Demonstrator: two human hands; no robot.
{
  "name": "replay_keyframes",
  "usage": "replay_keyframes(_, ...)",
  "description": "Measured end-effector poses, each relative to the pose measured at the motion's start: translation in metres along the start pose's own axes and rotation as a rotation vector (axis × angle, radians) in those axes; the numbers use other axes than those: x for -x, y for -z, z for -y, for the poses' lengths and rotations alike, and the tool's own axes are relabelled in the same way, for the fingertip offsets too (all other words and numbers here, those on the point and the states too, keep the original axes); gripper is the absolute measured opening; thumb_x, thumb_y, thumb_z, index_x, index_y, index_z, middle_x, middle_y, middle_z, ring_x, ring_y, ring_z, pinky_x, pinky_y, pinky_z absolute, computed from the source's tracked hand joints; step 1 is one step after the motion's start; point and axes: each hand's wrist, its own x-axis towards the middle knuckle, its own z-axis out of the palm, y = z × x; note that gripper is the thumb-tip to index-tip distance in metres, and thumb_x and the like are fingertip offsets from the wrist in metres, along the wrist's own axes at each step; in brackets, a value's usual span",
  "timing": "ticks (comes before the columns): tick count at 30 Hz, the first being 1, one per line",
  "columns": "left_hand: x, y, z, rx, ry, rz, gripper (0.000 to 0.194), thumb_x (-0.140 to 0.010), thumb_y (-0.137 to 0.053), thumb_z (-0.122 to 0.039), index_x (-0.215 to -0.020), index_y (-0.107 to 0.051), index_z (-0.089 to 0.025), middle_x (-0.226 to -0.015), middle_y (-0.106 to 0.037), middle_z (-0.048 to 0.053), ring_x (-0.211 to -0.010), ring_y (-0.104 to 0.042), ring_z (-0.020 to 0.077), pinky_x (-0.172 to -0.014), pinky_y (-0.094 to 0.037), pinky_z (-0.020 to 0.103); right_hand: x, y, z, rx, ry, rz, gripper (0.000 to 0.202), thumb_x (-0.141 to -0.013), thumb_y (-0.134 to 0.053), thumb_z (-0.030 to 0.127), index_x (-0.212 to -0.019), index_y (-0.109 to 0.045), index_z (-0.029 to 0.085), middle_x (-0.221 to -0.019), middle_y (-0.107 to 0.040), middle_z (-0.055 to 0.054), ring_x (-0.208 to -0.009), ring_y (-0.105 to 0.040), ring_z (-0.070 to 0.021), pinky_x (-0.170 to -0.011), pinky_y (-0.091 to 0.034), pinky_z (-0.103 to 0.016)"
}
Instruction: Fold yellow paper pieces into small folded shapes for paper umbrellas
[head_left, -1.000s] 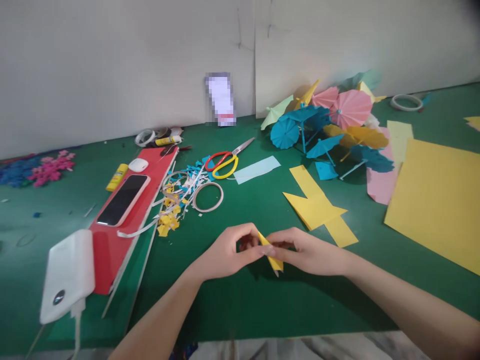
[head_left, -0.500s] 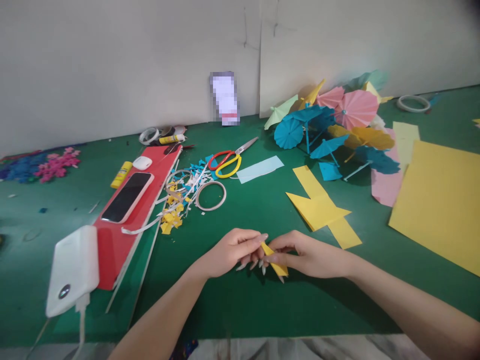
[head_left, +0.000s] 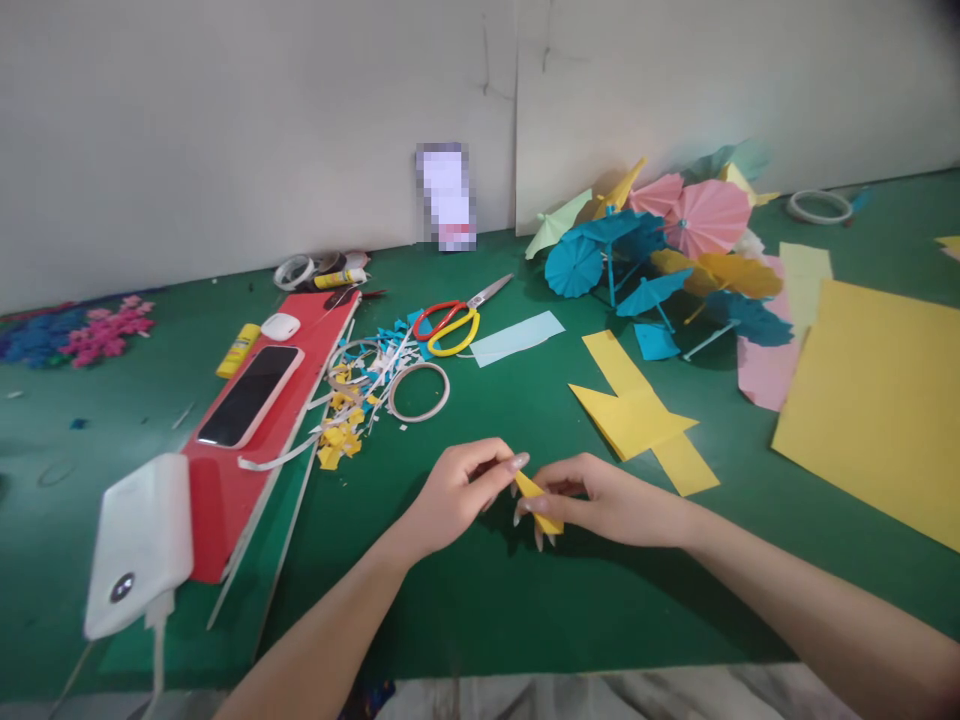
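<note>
Between my two hands is a small folded piece of yellow paper (head_left: 529, 487), narrow at its upper end and wider below. My left hand (head_left: 469, 485) pinches its upper tip between thumb and fingers. My right hand (head_left: 592, 500) grips the lower, wider part, thumb on top and fingers underneath. Part of the paper is hidden by the right thumb. Just beyond the right hand lie yellow paper pieces (head_left: 637, 415), a folded pointed one across a strip. Scissors (head_left: 454, 325) with red and yellow handles rest farther off, beside a pale blue paper strip (head_left: 517, 339).
Paper parasols (head_left: 652, 250) are heaped at the back right. A large yellow sheet (head_left: 877, 400) lies at right. On the left are a phone (head_left: 251, 396) on a red board (head_left: 214, 500), a white power bank (head_left: 142, 545), a tape roll (head_left: 418, 391) and paper scraps (head_left: 341, 440).
Both hands have risen slightly with the folded yellow paper. The left fingers are now drawn in nearer its tip, and the view has shifted a little.
</note>
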Motion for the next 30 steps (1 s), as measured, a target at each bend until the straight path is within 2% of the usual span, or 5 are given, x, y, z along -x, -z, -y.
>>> replay_keyframes(4,-0.0017,0.0001,0.0016,0.019,0.007,-0.076,0.032,-0.091,-0.046,-0.041,-0.069,-0.049,-0.018,-0.051,-0.041,-0.007,-0.045,-0.038,0.0071,-0.047,-0.032,0.02,-0.0026,0.0003,0.0016,-0.134,-0.047,-0.068,0.045,-0.083,-0.052,0.058,-0.076,-0.059,0.014,-0.064,-0.066,-0.004,-0.061,-0.062,-0.0155,-0.062,-0.05,-0.028)
replay_keyframes(7,-0.0022,-0.0019,0.0031,0.012,-0.015,-0.008,0.028,-0.09,-0.048,-0.04,-0.077,-0.054,-0.017,-0.06,-0.049,-0.004,-0.051,-0.043,0.008,-0.049,-0.034,0.019,-0.0031,0.0007,0.0027,-0.138,-0.026,-0.089,0.046,-0.082,-0.052,0.059,-0.073,-0.057,0.015,-0.062,-0.065,-0.004,-0.059,-0.061,-0.015,-0.062,-0.05,-0.028)
replay_keyframes(14,-0.0009,0.0007,0.0033,0.059,-0.003,0.08,0.022,-0.091,-0.047,-0.035,-0.079,-0.051,-0.017,-0.064,-0.046,-0.004,-0.054,-0.043,0.0076,-0.049,-0.035,0.018,-0.0032,-0.0001,0.0029,-0.185,0.025,-0.04,0.045,-0.089,-0.041,0.058,-0.075,-0.051,0.016,-0.064,-0.065,-0.004,-0.06,-0.06,-0.0141,-0.066,-0.05,-0.029)
replay_keyframes(22,0.0021,0.0023,0.0022,0.239,0.041,0.191,0.016,-0.089,-0.052,-0.031,-0.081,-0.049,-0.017,-0.063,-0.043,-0.006,-0.052,-0.04,0.0058,-0.047,-0.034,0.017,-0.0017,0.0008,0.0043,-0.325,0.022,-0.032,0.038,-0.091,-0.044,0.052,-0.079,-0.051,0.016,-0.056,-0.063,0.0,-0.055,-0.058,-0.0124,-0.062,-0.047,-0.026)
replay_keyframes(30,0.0025,0.003,0.0052,0.34,0.015,0.248,0.014,-0.087,-0.054,-0.029,-0.083,-0.048,-0.017,-0.064,-0.044,-0.006,-0.049,-0.039,0.0052,-0.046,-0.031,0.017,0.0003,0.0015,0.0018,-0.513,0.033,0.068,0.031,-0.093,-0.048,0.043,-0.077,-0.049,0.017,-0.054,-0.065,0.001,-0.05,-0.059,-0.0105,-0.054,-0.041,-0.021)
